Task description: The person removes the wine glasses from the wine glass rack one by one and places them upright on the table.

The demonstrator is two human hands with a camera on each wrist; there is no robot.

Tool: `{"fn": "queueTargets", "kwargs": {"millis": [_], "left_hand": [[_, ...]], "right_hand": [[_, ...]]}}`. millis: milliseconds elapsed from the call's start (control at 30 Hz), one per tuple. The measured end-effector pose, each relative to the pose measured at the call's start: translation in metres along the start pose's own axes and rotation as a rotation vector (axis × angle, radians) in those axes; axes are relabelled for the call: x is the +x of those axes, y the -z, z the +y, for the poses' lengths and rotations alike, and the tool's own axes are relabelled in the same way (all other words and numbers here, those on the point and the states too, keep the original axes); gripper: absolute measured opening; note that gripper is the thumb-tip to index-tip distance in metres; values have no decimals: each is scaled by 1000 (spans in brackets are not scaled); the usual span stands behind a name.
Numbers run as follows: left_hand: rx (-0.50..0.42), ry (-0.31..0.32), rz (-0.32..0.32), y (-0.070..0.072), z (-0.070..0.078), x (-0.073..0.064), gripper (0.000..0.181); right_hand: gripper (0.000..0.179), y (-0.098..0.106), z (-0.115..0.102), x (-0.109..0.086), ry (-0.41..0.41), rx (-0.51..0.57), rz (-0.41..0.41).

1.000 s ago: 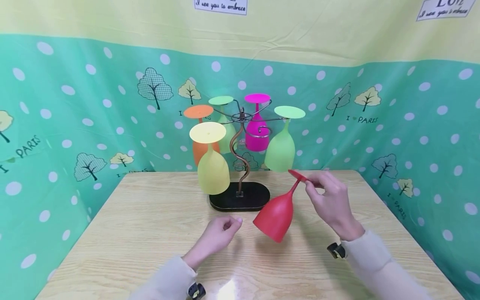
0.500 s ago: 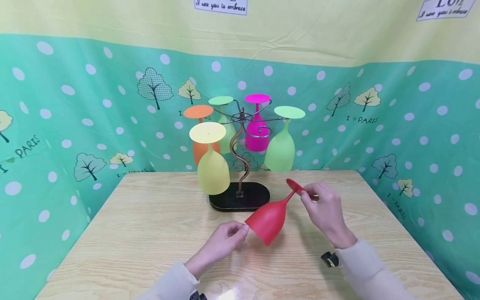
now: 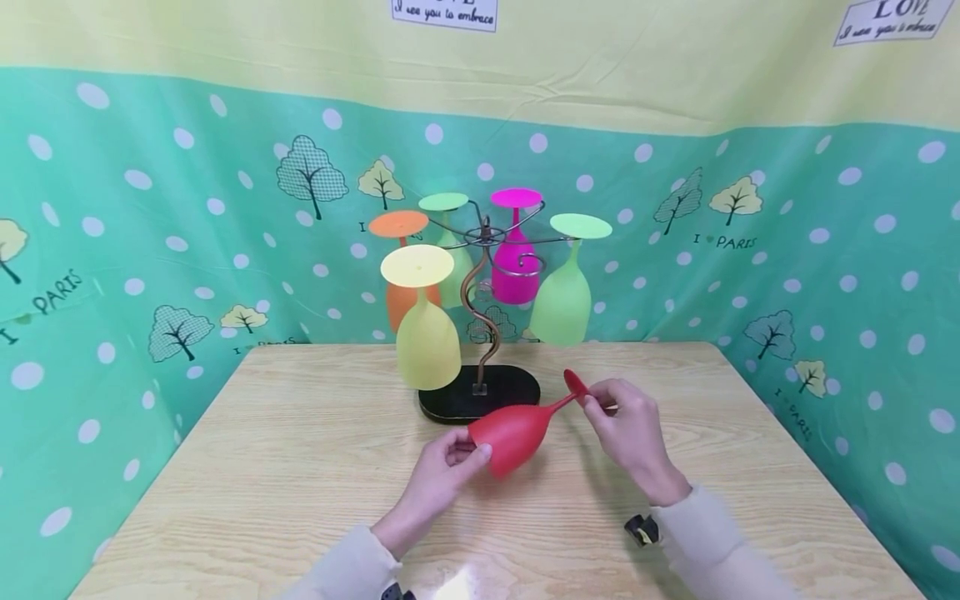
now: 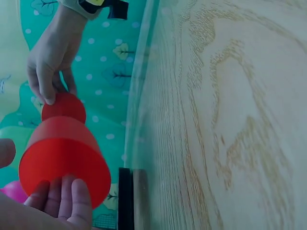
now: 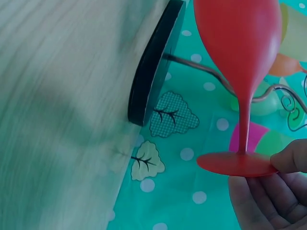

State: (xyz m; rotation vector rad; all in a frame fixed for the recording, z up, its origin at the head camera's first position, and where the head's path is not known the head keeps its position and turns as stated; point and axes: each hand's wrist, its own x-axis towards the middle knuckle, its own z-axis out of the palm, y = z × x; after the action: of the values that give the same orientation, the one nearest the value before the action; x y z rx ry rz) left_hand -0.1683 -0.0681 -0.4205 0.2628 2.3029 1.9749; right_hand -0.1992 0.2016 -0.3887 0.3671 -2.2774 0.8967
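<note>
A red plastic wine goblet (image 3: 513, 435) is held tilted above the table, its mouth toward my left hand and its foot up to the right. My right hand (image 3: 630, 429) pinches the edge of the round foot (image 5: 235, 164), thumb on one face and fingers on the other. My left hand (image 3: 442, 471) is at the bowl's mouth. In the left wrist view its fingers (image 4: 64, 196) overlap the lower rim, while its thumb (image 4: 5, 152) stands apart from the bowl.
Behind the goblet stands a wire glass rack with a black base (image 3: 480, 404). Upside-down goblets hang from it: yellow (image 3: 427, 346), orange (image 3: 397, 223), magenta (image 3: 513, 279) and green (image 3: 562, 304) ones. A patterned curtain (image 3: 225, 167) surrounds the wooden table (image 3: 300, 417).
My right hand has moved left and down toward me, tipping the red goblet closer to level. My left hand has come up to its mouth. The rack's goblets stay in place.
</note>
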Motion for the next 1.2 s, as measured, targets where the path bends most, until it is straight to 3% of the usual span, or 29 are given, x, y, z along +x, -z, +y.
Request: {"fn": "queueTargets", "kwargs": {"millis": [267,467,767,1067,1200], "left_hand": [[-88,19,91,0,2,-2,30],[-136,43,103,3,6,-5,20],[-175,31,108,10,12,-9,19],[-124,10,106,26,18,-14,13],[-61,-5,115,37,22,-18,12]], "right_hand": [[6,-6,-7,-4,-51,25,-36],[7,-9,-9,-6,-73,82,-50],[5,-16,-11,-9,-172,157,-99],[5,-23,-14,-9,-246,204,-147],[11,-26,-10,-8,-264,211,-152]]}}
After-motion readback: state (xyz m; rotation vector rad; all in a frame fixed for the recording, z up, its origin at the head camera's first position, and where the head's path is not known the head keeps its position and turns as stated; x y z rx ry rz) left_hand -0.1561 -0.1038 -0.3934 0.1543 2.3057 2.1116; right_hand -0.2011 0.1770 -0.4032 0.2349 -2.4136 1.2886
